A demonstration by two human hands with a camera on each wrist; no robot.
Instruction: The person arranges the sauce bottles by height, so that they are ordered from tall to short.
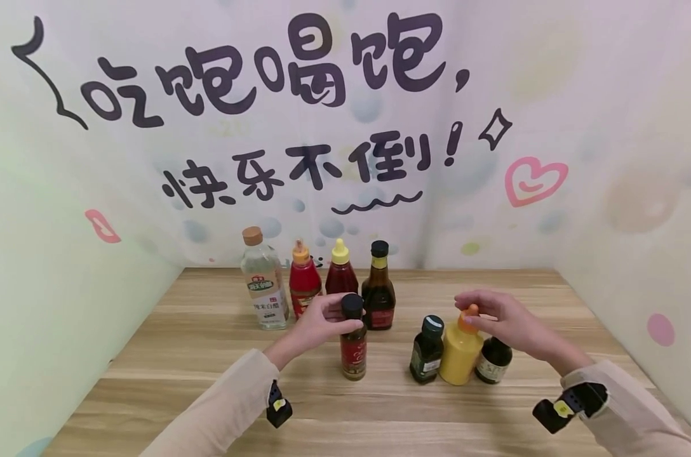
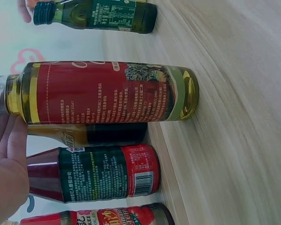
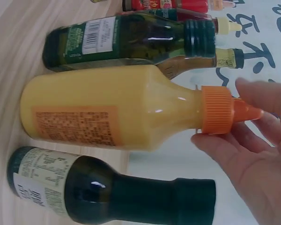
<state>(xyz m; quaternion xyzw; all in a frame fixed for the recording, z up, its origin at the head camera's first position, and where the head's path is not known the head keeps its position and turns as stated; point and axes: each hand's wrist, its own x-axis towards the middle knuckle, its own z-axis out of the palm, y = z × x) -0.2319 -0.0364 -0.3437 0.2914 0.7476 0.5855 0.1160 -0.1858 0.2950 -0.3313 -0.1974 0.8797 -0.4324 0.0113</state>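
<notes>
My left hand (image 1: 321, 317) holds a slim oil bottle (image 1: 354, 355) by its neck, just under the black cap, thumb in front and fingers behind. In the left wrist view this oil bottle (image 2: 107, 91) has a red label and golden liquid. On the right, my right hand (image 1: 502, 320) grips a yellow squeeze bottle (image 1: 461, 355) at its orange cap (image 3: 218, 110). That squeeze bottle is upright, between a dark green square bottle (image 1: 427, 352) on its left and a dark round bottle (image 1: 494, 362) with a pale label on its right.
Along the back stand a clear vinegar bottle (image 1: 265, 285), a red sauce bottle (image 1: 305, 282) with an orange cap, a dark red sauce bottle (image 1: 341, 276) with a yellow cap, and a brown sauce bottle (image 1: 378, 292). A printed cloth backdrop (image 1: 494, 235) borders the wooden table (image 1: 408, 419).
</notes>
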